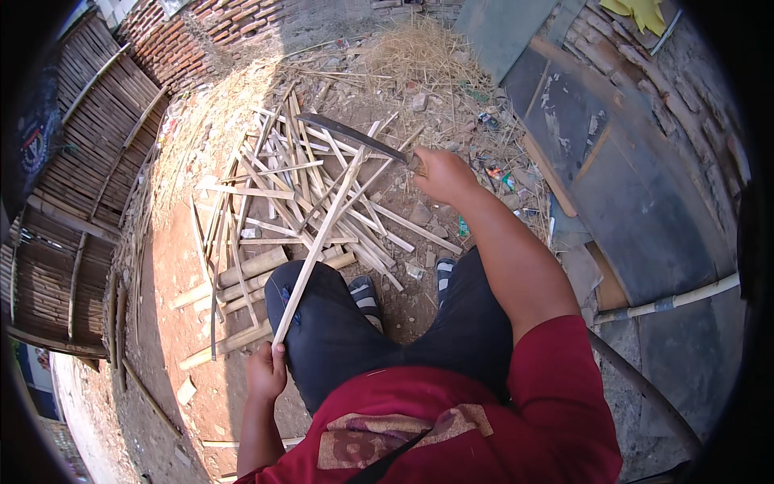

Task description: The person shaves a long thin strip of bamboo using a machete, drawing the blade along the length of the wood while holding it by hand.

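My left hand (pixel 265 373), low beside my left knee, grips the near end of a long pale bamboo strip (pixel 318 246). The strip slants forward over my left thigh, and its far end meets or crosses the blade in this view. In front of me, my right hand (pixel 446 174) is closed round the handle of a machete (pixel 351 135). Its dark, slightly curved blade points to the left over a loose pile of split bamboo strips (pixel 278 173). Whether the blade touches the strip I cannot tell.
Thick bamboo lengths (pixel 230 343) lie on the ground left of my knees. Woven bamboo panels (pixel 101 121) stand at the left. Dark boards (pixel 637 202) lean along the right side. Dry straw (pixel 427 52) and a brick wall (pixel 201 36) are at the back.
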`<state>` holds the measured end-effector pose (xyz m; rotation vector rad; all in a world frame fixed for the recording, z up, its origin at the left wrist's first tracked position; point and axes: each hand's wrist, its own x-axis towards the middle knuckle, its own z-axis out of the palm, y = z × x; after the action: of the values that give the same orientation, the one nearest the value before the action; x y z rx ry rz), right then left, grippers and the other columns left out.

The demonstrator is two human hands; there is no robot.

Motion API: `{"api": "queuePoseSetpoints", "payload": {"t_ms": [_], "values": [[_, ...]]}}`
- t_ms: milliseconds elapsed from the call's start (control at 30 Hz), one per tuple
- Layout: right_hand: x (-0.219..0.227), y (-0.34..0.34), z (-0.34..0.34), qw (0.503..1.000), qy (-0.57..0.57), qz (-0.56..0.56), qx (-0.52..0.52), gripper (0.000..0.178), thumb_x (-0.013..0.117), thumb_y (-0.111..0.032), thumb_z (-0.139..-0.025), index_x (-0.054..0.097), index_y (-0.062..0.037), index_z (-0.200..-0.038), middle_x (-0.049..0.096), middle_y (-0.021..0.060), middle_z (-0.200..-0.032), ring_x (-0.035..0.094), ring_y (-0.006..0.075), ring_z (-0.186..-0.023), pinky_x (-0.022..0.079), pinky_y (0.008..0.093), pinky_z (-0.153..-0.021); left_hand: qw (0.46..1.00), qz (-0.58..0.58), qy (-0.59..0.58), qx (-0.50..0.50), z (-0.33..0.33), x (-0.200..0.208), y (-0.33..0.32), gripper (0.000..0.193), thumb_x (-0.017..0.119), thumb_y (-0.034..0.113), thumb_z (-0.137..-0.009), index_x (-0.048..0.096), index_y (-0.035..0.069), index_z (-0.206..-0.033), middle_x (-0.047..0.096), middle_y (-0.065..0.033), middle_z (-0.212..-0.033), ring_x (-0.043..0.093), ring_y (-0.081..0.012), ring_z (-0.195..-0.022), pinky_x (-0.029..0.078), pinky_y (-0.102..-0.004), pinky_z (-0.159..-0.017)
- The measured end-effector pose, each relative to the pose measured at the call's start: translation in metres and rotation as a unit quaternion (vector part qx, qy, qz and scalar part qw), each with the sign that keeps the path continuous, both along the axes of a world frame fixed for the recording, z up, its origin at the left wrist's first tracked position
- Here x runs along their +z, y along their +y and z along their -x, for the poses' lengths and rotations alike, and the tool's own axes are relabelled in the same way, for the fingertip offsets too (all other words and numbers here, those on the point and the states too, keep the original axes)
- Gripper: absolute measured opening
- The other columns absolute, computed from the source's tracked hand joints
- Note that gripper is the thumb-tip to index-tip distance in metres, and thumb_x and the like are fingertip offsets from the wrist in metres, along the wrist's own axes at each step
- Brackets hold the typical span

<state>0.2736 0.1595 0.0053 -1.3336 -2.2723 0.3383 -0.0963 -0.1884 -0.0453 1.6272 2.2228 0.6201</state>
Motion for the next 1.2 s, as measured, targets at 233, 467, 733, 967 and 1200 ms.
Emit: {"api": "queuePoseSetpoints", "payload": {"t_ms": [233,467,733,967,1200], "values": [[0.007,-0.032,0.034,0.971,-0.156,-0.013,0.183,0.031,0.072,-0.018,-0.083,0.064,-0.0062,-0.111,0.071,0.0202,-0.095,0.07,0.0408,-0.093,0.056,0.051,-0.082,0.998,0.001,0.064,0.024,-0.003,-0.005,-0.002,0.046,0.059,0.04,-0.103,0.051,0.002,-0.078,0.058,-0.0227,-0.063,0.06,-0.0474,-0.062,0.044,-0.0523,-0.056],[-0.005,-0.01,0.011,0.996,-0.074,0.008,0.058,0.035,0.073,-0.02,-0.079,0.064,-0.0097,-0.111,0.071,0.0207,-0.09,0.07,0.0413,-0.088,0.055,0.0527,-0.076,0.993,0.018,0.112,0.029,-0.006,-0.001,-0.001,0.044,0.062,0.038,-0.102,0.051,0.002,-0.079,0.059,-0.023,-0.064,0.06,-0.0479,-0.063,0.044,-0.0527,-0.056],[-0.014,0.004,-0.005,1.0,-0.013,0.028,-0.004,0.033,0.073,-0.019,-0.079,0.066,-0.0102,-0.11,0.072,0.0189,-0.092,0.071,0.0402,-0.09,0.056,0.0514,-0.079,0.998,0.006,0.065,0.007,-0.011,0.007,0.008,0.046,0.056,0.04,-0.105,0.052,0.002,-0.08,0.058,-0.0236,-0.064,0.059,-0.0478,-0.063,0.044,-0.0513,-0.057],[0.003,-0.033,0.039,0.961,-0.173,-0.02,0.215,0.038,0.073,-0.021,-0.081,0.066,-0.0082,-0.116,0.072,0.0211,-0.094,0.071,0.0416,-0.088,0.056,0.0516,-0.08,0.999,-0.01,-0.038,-0.02,0.015,-0.014,-0.004,0.049,0.051,0.038,-0.108,0.054,-0.001,-0.078,0.056,-0.0224,-0.063,0.057,-0.0374,-0.056,0.043,-0.046,-0.056],[-0.018,0.0,0.005,0.998,-0.042,-0.015,0.046,0.041,0.073,-0.023,-0.08,0.068,-0.0109,-0.119,0.072,0.0195,-0.09,0.071,0.0407,-0.09,0.056,0.0515,-0.079,0.995,-0.001,-0.091,-0.044,0.02,-0.002,0.004,0.05,0.05,0.038,-0.109,0.054,-0.001,-0.078,0.053,-0.0147,-0.061,0.051,-0.021,-0.058,0.042,-0.0412,-0.056]]}}
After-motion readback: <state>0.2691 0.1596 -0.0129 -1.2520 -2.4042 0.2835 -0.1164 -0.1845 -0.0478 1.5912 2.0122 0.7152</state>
